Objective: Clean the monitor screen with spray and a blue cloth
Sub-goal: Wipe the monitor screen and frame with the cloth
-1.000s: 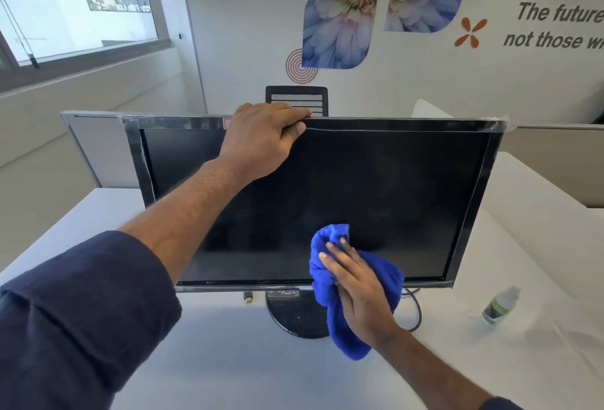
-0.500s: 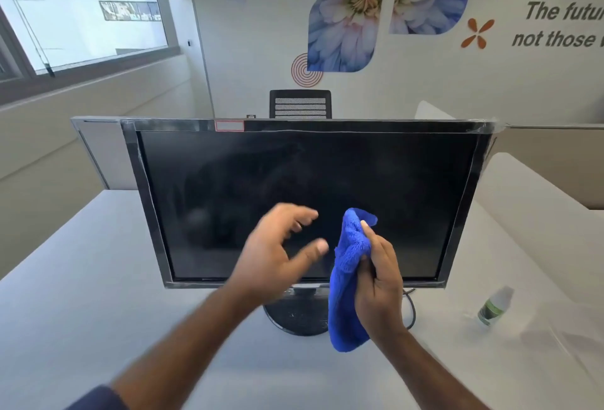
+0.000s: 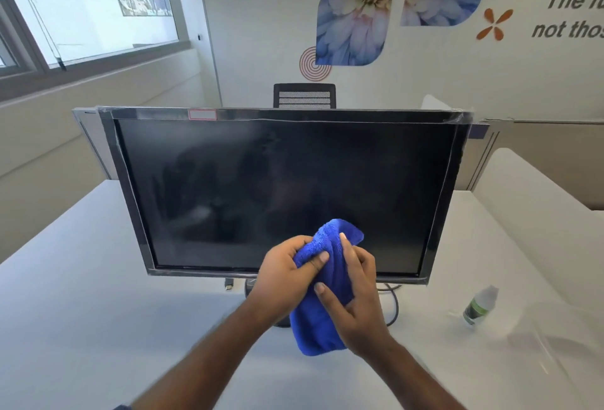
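Observation:
A black monitor (image 3: 287, 180) stands upright on the white desk (image 3: 98, 295), its dark screen facing me, with plastic film along the bezel. In front of its lower edge I hold a bunched blue cloth (image 3: 322, 315) in both hands. My left hand (image 3: 286, 275) grips the cloth's upper left part, thumb on top. The cloth's right side sits in my right hand (image 3: 356, 298), fingers wrapped around it. The cloth is off the screen. A small spray bottle (image 3: 479, 305) with a green label stands on the desk to the right.
The monitor's round base and a black cable (image 3: 394, 301) lie behind my hands. A clear plastic sheet (image 3: 555, 337) lies at the right of the desk. A black chair back (image 3: 304, 95) shows behind the monitor, with partition panels at both sides.
My left hand left the monitor's top edge, came down and took hold of the cloth. My right hand lifted the cloth off the screen's lower part.

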A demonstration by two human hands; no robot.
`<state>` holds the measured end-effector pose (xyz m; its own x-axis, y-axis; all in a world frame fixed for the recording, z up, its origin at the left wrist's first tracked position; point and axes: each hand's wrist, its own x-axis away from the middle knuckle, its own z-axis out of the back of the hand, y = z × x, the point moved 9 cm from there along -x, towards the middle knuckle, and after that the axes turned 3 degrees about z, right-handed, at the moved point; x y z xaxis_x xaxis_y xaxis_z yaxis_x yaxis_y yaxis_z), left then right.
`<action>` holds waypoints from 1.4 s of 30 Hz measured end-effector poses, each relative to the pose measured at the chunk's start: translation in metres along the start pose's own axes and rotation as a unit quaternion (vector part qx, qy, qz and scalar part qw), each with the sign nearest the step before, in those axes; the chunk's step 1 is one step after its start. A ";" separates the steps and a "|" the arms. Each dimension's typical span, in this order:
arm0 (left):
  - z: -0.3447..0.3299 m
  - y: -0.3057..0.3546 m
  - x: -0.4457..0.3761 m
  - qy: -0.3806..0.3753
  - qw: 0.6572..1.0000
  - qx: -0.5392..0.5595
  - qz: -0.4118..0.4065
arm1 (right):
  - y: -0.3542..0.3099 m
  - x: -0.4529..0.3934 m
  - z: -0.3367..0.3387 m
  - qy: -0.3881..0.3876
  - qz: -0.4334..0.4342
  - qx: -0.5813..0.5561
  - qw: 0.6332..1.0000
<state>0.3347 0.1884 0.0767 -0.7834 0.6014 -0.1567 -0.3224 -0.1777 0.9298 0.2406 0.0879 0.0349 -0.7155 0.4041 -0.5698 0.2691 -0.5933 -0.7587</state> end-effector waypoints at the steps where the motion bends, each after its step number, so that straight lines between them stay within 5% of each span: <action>1: 0.003 0.003 -0.001 0.007 1.000 -0.007 -0.005 | 0.003 0.002 0.005 0.002 -0.010 -0.005 1.000; 9: 0.018 0.032 -0.004 -0.033 0.998 -0.047 -0.010 | 0.053 0.015 0.042 0.087 -0.142 -0.055 0.985; 15: 0.030 0.039 0.002 -0.070 0.997 -0.029 0.011 | 0.075 0.031 0.017 0.004 -0.318 -0.208 0.925; 19: 0.032 0.042 0.010 -0.133 0.991 -0.002 0.020 | 0.049 0.031 -0.012 -0.107 -0.286 -0.307 0.902; 22: 0.042 0.037 0.015 -0.127 0.992 0.016 0.022 | 0.039 0.036 -0.019 -0.096 -0.300 -0.347 0.884; 32: 0.088 -0.053 0.028 0.000 0.989 0.074 0.128 | 0.020 0.048 0.003 -0.024 -0.334 -0.166 0.928; 37: 0.067 -0.083 0.047 -0.086 0.938 0.267 0.203 | 0.006 0.047 0.012 0.023 -0.337 -0.097 0.936; 42: 0.041 -0.090 0.071 -0.181 0.893 0.369 0.186 | -0.001 0.052 0.023 0.061 -0.356 -0.101 0.927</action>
<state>0.3296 0.2791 -0.0049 -0.4968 0.8438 0.2027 0.4663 0.0625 0.8824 0.1887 0.0935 0.0129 -0.6838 0.7256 0.0767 -0.1196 -0.0077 -0.9928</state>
